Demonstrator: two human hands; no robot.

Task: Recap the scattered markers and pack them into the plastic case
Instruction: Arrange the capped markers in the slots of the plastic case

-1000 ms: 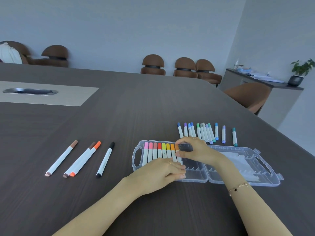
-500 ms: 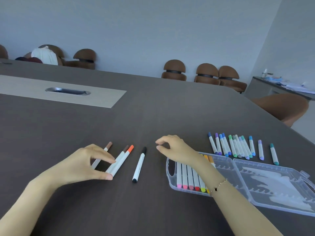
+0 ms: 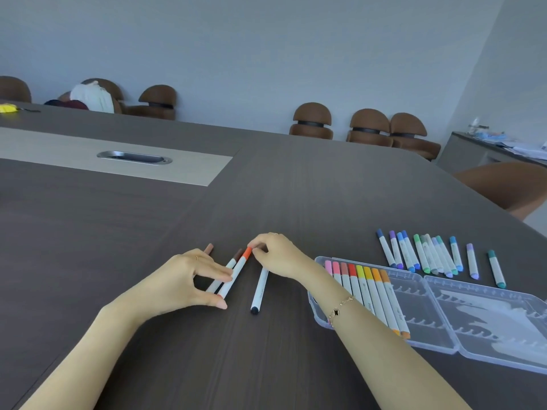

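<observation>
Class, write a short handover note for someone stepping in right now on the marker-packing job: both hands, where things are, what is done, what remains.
Left hand: pinching the near end of the orange-capped marker.
Right hand: fingertips on that marker's orange cap.
Beside it on the table: two brown-capped markers, partly hidden, and a black marker.
Plastic case lies open; eight warm-coloured markers fill its left slots.
Blue, purple and green markers lie beyond the case.
Done: the warm row.
Left: pack these four, then the far group, then close the case.
</observation>
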